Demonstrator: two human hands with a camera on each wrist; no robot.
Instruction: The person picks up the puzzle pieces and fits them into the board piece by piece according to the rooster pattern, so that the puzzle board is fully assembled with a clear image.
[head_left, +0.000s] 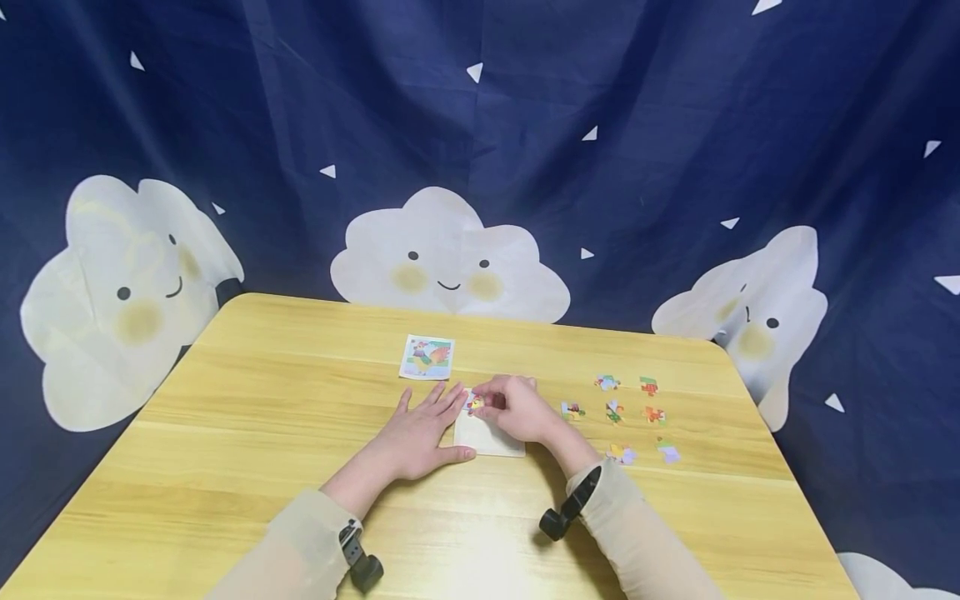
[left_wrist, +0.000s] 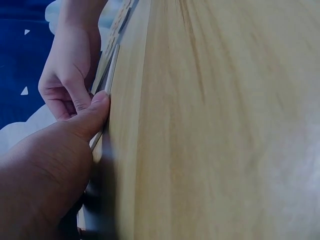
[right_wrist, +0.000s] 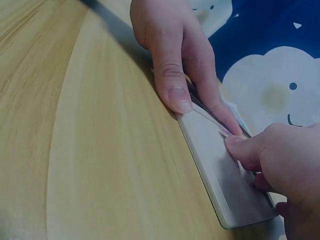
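Note:
A pale square puzzle board (head_left: 487,439) lies flat on the wooden table in front of the person. The left hand (head_left: 422,432) rests at its left side with fingers spread, its thumb at the near edge. At the board's far left corner, the right hand (head_left: 521,408) pinches a colourful jigsaw piece (head_left: 475,403) between curled fingers and thumb, partly covering it. In the right wrist view, the right hand (right_wrist: 290,160) bends over the board (right_wrist: 210,145), and the piece is almost hidden. The left wrist view shows the left thumb touching the board's edge.
Behind the board lies a square picture card (head_left: 427,357) with a colourful animal drawing. Several loose jigsaw pieces (head_left: 654,414) are spread on the table (head_left: 300,375) to the right. A dark blue curtain (head_left: 525,150) with clouds hangs beyond the table's far edge.

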